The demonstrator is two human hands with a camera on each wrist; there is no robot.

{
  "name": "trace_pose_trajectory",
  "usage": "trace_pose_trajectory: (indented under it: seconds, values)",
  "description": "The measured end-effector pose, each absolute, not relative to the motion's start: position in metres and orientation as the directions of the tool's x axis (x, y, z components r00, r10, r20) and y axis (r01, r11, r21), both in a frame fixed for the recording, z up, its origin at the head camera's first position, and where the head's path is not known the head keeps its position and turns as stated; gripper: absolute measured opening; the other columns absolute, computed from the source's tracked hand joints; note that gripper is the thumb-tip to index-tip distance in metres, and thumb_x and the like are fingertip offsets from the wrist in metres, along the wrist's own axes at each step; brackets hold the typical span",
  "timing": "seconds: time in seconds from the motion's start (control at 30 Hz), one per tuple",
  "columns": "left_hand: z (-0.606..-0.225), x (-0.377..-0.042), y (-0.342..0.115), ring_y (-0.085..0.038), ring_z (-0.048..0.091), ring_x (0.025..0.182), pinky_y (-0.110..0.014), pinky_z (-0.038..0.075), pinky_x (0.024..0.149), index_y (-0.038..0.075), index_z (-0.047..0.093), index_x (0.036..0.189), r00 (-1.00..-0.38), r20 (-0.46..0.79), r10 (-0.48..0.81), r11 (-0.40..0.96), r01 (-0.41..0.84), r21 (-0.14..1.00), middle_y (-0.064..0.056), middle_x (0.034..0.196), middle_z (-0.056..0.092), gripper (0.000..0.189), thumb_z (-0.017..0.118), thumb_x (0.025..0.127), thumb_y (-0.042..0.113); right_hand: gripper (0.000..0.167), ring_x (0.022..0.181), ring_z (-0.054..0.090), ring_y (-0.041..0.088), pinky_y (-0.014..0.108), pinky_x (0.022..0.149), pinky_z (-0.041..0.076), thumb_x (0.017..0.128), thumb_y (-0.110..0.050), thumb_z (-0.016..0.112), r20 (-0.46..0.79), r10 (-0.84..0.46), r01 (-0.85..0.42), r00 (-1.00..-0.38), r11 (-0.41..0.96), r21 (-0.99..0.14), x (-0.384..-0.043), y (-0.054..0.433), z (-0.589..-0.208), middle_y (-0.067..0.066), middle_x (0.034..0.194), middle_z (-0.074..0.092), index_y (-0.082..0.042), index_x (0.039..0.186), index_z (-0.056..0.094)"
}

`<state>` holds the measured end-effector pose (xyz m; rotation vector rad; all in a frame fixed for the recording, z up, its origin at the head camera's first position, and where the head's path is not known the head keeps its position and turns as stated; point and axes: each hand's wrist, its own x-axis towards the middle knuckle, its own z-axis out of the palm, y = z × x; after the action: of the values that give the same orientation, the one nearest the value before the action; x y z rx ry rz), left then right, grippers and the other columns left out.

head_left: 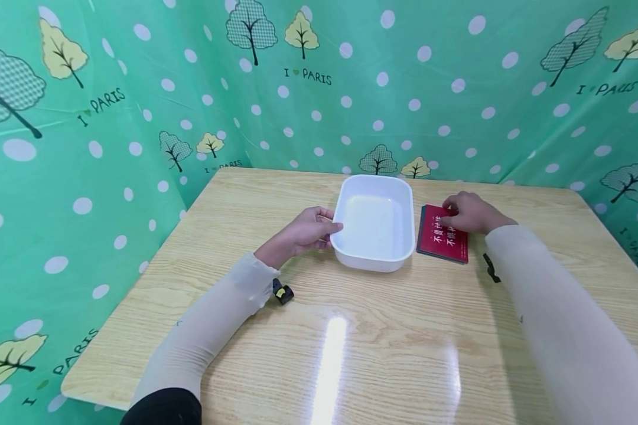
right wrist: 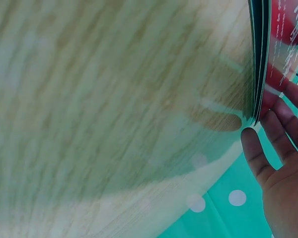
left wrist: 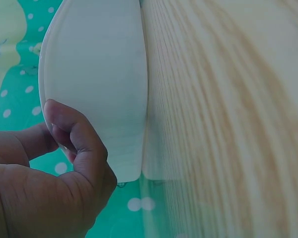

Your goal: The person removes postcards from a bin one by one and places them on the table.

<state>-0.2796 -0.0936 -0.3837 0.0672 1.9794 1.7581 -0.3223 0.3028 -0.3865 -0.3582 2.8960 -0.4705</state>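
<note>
A white plastic basin (head_left: 373, 221), rectangular with rounded corners, stands near the table's far edge. My left hand (head_left: 311, 229) pinches its left rim; in the left wrist view the fingers of that hand (left wrist: 64, 163) curl at the rim beside the pale outer wall (left wrist: 97, 74). Just right of the basin lies a small stack of thin booklets (head_left: 442, 239), with a red cover, white characters and dark edges. My right hand (head_left: 473, 212) rests on its upper right part. The right wrist view shows relaxed fingers touching the booklets (right wrist: 260, 59) near one end.
The light wood table (head_left: 404, 330) reflects bright light in front of the basin. A green dotted curtain (head_left: 345, 106) hangs behind it and along the left. Small black wrist-camera parts show beneath both forearms.
</note>
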Motion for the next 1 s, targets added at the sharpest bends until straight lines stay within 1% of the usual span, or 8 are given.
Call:
trace_pose_trajectory:
  seconds: [0.13, 0.33, 0.6, 0.77, 0.9, 1.0]
  values:
    - [-0.383, -0.279, -0.093, -0.016, 0.059, 0.068, -0.027, 0.052, 0.062, 0.004, 0.046, 0.130, -0.879, -0.327, 0.346, 0.178, -0.280, 0.943, -0.011, 0.097, 0.068, 0.037, 0.067, 0.100, 0.012, 0.059, 0.114, 0.054, 0.046, 0.063, 0.096, 0.049, 0.095, -0.033, 0.067, -0.130, -0.274, -0.220, -0.953, 0.918, -0.329, -0.322, 0.304, -0.387, 0.032, 0.126, 0.057, 0.009, 0.134, 0.055]
    - [-0.383, -0.278, -0.094, -0.017, 0.059, 0.068, -0.027, 0.051, 0.063, 0.004, 0.046, 0.130, -0.879, -0.332, 0.341, 0.180, -0.286, 0.941, -0.011, 0.099, 0.068, 0.038, 0.067, 0.100, 0.012, 0.055, 0.119, 0.051, 0.048, 0.066, 0.098, 0.046, 0.101, -0.036, 0.059, -0.056, -0.283, -0.252, -0.958, 0.916, -0.312, -0.318, 0.304, -0.387, 0.033, 0.130, 0.054, 0.006, 0.137, 0.053]
    - [-0.382, -0.279, -0.096, -0.017, 0.059, 0.069, -0.026, 0.052, 0.061, 0.004, 0.045, 0.130, -0.883, -0.327, 0.335, 0.184, -0.279, 0.942, -0.012, 0.099, 0.067, 0.039, 0.069, 0.100, 0.013, 0.058, 0.124, 0.048, 0.044, 0.066, 0.100, 0.045, 0.103, -0.043, 0.057, 0.021, -0.326, -0.313, -0.945, 0.886, -0.341, -0.308, 0.289, -0.380, 0.028, 0.135, 0.053, 0.001, 0.141, 0.051]
    - [-0.382, -0.279, -0.095, -0.017, 0.060, 0.069, -0.027, 0.052, 0.061, 0.005, 0.046, 0.130, -0.880, -0.333, 0.338, 0.184, -0.286, 0.941, -0.012, 0.098, 0.068, 0.039, 0.069, 0.100, 0.015, 0.060, 0.132, 0.043, 0.044, 0.067, 0.105, 0.040, 0.104, -0.045, 0.055, 0.041, -0.349, -0.339, -0.936, 0.864, -0.372, -0.299, 0.275, -0.374, 0.025, 0.143, 0.049, -0.002, 0.146, 0.047]
    - [-0.381, -0.279, -0.094, -0.017, 0.060, 0.069, -0.027, 0.052, 0.062, 0.004, 0.046, 0.130, -0.874, -0.337, 0.351, 0.182, -0.289, 0.940, -0.012, 0.096, 0.068, 0.039, 0.068, 0.100, 0.017, 0.063, 0.138, 0.038, 0.044, 0.069, 0.108, 0.037, 0.104, -0.046, 0.054, 0.067, -0.379, -0.376, -0.923, 0.853, -0.362, -0.291, 0.267, -0.374, 0.024, 0.149, 0.045, -0.002, 0.148, 0.046]
    - [-0.379, -0.278, -0.095, -0.018, 0.060, 0.070, -0.028, 0.052, 0.064, 0.004, 0.047, 0.130, -0.865, -0.341, 0.369, 0.186, -0.291, 0.938, -0.012, 0.096, 0.067, 0.038, 0.067, 0.102, 0.021, 0.064, 0.140, 0.037, 0.043, 0.069, 0.109, 0.036, 0.104, -0.048, 0.052, 0.093, -0.408, -0.413, -0.908, 0.838, -0.356, -0.286, 0.262, -0.373, 0.023, 0.151, 0.044, -0.002, 0.148, 0.047]
